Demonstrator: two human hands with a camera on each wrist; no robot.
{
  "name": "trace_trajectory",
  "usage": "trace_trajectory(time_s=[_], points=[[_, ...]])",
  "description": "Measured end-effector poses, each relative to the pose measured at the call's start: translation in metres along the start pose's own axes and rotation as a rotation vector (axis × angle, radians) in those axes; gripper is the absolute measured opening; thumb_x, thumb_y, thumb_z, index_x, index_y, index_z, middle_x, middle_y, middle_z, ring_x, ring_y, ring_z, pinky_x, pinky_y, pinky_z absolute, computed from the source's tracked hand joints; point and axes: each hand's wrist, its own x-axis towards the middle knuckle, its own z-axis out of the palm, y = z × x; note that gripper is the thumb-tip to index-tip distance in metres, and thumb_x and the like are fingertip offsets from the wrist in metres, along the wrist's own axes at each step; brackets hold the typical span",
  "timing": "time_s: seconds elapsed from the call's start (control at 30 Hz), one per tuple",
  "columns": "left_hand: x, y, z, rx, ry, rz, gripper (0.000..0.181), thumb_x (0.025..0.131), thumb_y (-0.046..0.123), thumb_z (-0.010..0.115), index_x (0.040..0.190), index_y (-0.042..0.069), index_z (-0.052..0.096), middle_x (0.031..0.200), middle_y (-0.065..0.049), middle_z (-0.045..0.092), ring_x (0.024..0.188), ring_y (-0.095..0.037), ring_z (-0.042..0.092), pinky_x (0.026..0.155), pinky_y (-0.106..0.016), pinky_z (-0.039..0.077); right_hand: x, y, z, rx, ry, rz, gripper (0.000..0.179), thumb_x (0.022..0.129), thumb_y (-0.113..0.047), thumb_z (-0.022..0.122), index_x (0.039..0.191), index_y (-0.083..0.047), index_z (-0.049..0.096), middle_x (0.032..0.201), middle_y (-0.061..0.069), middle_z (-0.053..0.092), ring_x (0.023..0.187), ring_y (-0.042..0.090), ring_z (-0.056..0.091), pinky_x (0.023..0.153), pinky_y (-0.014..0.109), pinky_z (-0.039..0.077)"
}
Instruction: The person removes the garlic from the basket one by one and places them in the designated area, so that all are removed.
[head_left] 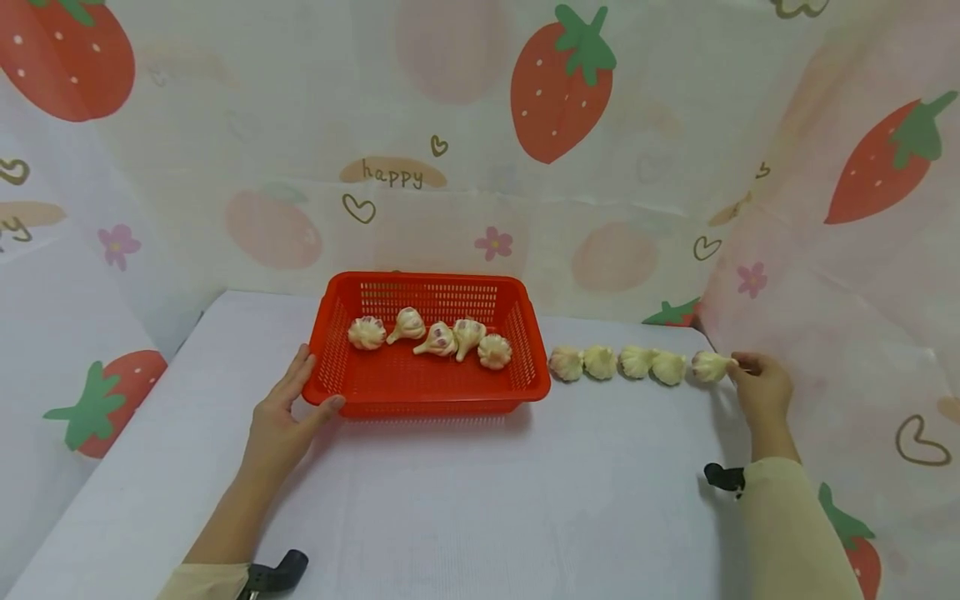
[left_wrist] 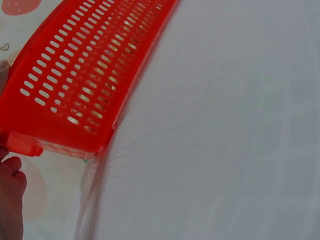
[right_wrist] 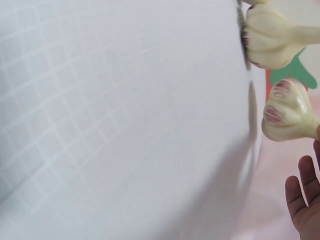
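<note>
A red plastic basket (head_left: 420,385) with slotted walls stands on the table, several garlic bulbs (head_left: 367,333) lying along its back half. My left hand (head_left: 281,421) grips its front left corner, thumb on the front rim and fingers at the left side; the left wrist view catches only part of the fingers (left_wrist: 12,175) by the rim. To the basket's right, several garlic bulbs (head_left: 636,362) form a row. At that row's right end my right hand (head_left: 765,392) pinches another garlic bulb (head_left: 708,367) by its stem. The same bulb (right_wrist: 287,112) appears in the right wrist view.
A white cloth covers the table (head_left: 525,500). Strawberry-printed curtains (head_left: 465,217) hang behind it and along both sides. The table's right edge runs close to my right hand. Black wrist mounts (head_left: 277,573) sit at both sleeves.
</note>
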Motion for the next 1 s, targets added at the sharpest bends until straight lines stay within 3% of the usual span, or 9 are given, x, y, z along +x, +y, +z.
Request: trace_trajectory(time_s=[0.2,0.43,0.53,0.6,0.7,0.83,1.0], points=[[-0.0003,-0.0017,0.0004,-0.001,0.011,0.013,0.082,0.09,0.035,0.08,0.159,0.019,0.038,0.167,0.002,0.032,0.154,-0.022,0.032,0.105,0.0,0.024,0.0016,0.0047,0.004,-0.038,0.002,-0.013,0.039,0.099,-0.023,0.066,0.133,-0.002,0.067,0.122,0.015,0.066,0.084,-0.003,0.05,0.071,0.012,0.044],[-0.001,-0.0024,0.0012,0.001,0.019,0.026,0.082,0.09,0.035,0.081,0.159,0.019,0.039,0.166,0.003,0.033,0.154,-0.022,0.032,0.105,0.0,0.025,0.0026,0.0065,0.0052,-0.051,-0.032,0.012,0.04,0.101,-0.023,0.064,0.136,-0.003,0.065,0.13,0.017,0.064,0.096,0.009,0.056,0.072,0.014,0.044],[-0.0008,-0.0024,0.0011,0.008,0.021,0.028,0.082,0.09,0.035,0.081,0.159,0.019,0.039,0.166,0.003,0.033,0.154,-0.022,0.033,0.105,0.0,0.025,0.0028,0.0068,0.0057,-0.049,-0.041,0.017,0.041,0.101,-0.025,0.064,0.136,-0.003,0.065,0.131,0.017,0.064,0.095,0.009,0.056,0.072,0.014,0.044],[-0.0006,-0.002,0.001,0.009,0.02,0.025,0.082,0.09,0.035,0.08,0.159,0.02,0.039,0.166,0.003,0.033,0.154,-0.022,0.033,0.104,0.0,0.025,0.0027,0.0068,0.0053,-0.049,-0.038,0.003,0.041,0.101,-0.025,0.066,0.135,-0.003,0.066,0.126,0.014,0.066,0.09,0.004,0.055,0.071,0.014,0.045],[-0.0008,-0.0015,0.0011,0.008,0.015,0.017,0.082,0.09,0.036,0.08,0.159,0.021,0.038,0.166,0.004,0.032,0.154,-0.021,0.032,0.104,0.0,0.026,0.0032,0.0072,0.0039,-0.047,-0.041,-0.033,0.041,0.099,-0.026,0.069,0.132,-0.002,0.068,0.104,-0.004,0.07,0.081,-0.005,0.051,0.069,0.012,0.044],[-0.001,-0.0014,0.0013,0.009,0.012,0.006,0.082,0.09,0.037,0.08,0.159,0.022,0.038,0.166,0.006,0.032,0.154,-0.021,0.032,0.104,0.0,0.026,0.0042,0.0084,0.0024,-0.028,-0.07,-0.073,0.041,0.098,-0.025,0.07,0.131,0.0,0.068,0.084,-0.026,0.058,0.075,-0.012,0.05,0.068,0.01,0.044],[-0.0008,-0.0011,0.0012,0.014,0.013,0.005,0.082,0.09,0.037,0.08,0.159,0.022,0.038,0.166,0.005,0.032,0.154,-0.021,0.032,0.104,0.0,0.026,0.0042,0.0084,0.0024,-0.028,-0.099,-0.072,0.043,0.098,-0.027,0.069,0.131,0.0,0.067,0.088,-0.024,0.059,0.077,-0.011,0.051,0.069,0.012,0.044]])
